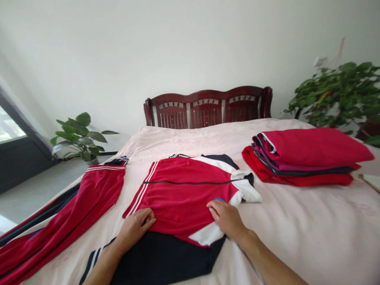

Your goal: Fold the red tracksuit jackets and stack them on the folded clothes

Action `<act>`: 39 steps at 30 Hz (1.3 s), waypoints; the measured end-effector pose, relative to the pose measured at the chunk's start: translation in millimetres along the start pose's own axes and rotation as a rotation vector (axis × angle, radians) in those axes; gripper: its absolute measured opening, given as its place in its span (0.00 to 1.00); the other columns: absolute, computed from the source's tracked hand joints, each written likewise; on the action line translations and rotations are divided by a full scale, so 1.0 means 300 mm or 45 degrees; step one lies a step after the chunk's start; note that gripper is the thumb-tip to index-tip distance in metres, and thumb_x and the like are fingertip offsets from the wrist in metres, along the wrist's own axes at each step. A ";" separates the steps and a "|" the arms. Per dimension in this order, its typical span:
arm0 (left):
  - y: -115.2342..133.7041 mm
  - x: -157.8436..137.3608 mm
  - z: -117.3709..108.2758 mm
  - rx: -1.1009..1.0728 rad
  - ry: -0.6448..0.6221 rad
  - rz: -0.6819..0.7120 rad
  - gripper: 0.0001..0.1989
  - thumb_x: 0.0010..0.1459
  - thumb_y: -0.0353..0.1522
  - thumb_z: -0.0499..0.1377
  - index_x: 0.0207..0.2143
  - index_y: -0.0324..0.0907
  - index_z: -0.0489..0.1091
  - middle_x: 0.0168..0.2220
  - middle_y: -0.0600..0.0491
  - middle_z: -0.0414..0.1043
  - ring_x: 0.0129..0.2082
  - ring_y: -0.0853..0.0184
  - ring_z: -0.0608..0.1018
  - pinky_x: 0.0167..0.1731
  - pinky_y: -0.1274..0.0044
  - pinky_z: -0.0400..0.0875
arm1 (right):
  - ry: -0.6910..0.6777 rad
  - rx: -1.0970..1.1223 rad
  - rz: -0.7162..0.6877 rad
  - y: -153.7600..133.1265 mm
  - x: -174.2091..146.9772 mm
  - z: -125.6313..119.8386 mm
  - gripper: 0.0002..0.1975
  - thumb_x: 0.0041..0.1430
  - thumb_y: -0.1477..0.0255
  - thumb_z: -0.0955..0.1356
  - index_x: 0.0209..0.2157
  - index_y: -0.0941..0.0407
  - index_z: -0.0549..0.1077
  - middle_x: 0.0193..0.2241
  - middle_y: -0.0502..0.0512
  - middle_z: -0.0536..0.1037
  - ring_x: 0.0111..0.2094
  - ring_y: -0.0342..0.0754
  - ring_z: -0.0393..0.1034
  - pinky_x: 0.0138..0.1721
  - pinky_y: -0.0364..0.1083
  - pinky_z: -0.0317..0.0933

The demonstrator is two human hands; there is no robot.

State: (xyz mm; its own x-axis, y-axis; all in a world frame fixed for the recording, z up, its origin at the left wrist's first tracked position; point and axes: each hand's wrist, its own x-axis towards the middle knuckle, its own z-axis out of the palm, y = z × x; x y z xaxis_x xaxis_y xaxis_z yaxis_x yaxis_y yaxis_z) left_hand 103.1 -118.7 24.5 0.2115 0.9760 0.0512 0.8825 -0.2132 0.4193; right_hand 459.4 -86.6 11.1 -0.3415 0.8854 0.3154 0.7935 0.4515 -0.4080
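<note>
A red, white and navy zip-up track jacket (184,194) lies on the bed with its collar to the right and its striped hem to the left. My left hand (138,223) is closed on the near side of the jacket by the hem, fingers curled under. Closer to the collar, my right hand (227,217) pinches the red cloth beside a partly covered blue badge (219,199). One navy sleeve (166,257) spreads toward me, passing under my left forearm. The far sleeve is mostly out of sight.
A stack of folded red and navy clothes (314,148) sits at the right. More red and navy garments (89,198) lie along the left edge. The pink sheet (297,229) covers the bed before a dark wooden headboard (206,105). Potted plants (80,136) stand on both sides.
</note>
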 end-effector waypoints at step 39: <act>-0.019 0.000 0.010 -0.025 0.022 0.032 0.12 0.63 0.40 0.52 0.28 0.45 0.62 0.27 0.58 0.68 0.29 0.68 0.71 0.32 0.77 0.59 | 0.186 0.139 -0.670 -0.159 -0.111 -0.023 0.07 0.62 0.75 0.63 0.37 0.54 0.72 0.27 0.51 0.73 0.30 0.46 0.64 0.34 0.47 0.54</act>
State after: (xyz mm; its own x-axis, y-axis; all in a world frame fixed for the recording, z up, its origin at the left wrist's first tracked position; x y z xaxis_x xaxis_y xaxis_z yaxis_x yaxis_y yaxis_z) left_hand 99.5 -117.6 19.3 0.2261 0.9711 0.0771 0.8686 -0.2368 0.4352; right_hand 436.4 -138.4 26.1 -0.5983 0.5165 0.6126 0.4754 0.8443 -0.2474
